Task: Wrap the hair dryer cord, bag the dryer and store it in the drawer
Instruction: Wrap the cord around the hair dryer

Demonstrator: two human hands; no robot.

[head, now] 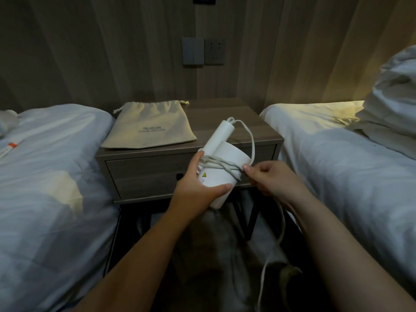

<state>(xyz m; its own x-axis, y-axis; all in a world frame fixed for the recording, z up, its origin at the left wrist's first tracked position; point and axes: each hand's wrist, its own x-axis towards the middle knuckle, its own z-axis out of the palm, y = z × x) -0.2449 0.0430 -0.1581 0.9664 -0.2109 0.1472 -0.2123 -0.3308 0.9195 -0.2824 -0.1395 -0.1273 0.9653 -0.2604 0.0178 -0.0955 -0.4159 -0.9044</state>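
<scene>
Between the two white-sheeted beds (56, 165), just in front of the low grey-brown wooden bench (225, 113), a white plastic hair dryer (225, 158) is held in the air above the floor, its folded handle pointing up and away toward the wall. The left hand (198, 185) grips the barrel, fingers curled over the far side and thumb laid across the near side by a small yellow warning sticker. A pale grey cord (220, 165) leaves the tip of the handle, arcs out to the right, and crosses the barrel in a few loose turns. The right hand (267, 176) pinches that cord at the barrel's right edge, fingers curled in around it; the slack drops from under the wrist and trails down toward the floor. On the bench top, left of the dryer and well apart from it, a beige cloth drawstring bag (149, 127) lies flat with faint lettering on its face. Below it the bench's single drawer (144, 174) sits closed. On the wood-panelled wall behind hang a grey switch plate (192, 51) and a grey socket (214, 51) side by side, and a heap of white bedding (394, 109) is piled on the right-hand bed.
</scene>
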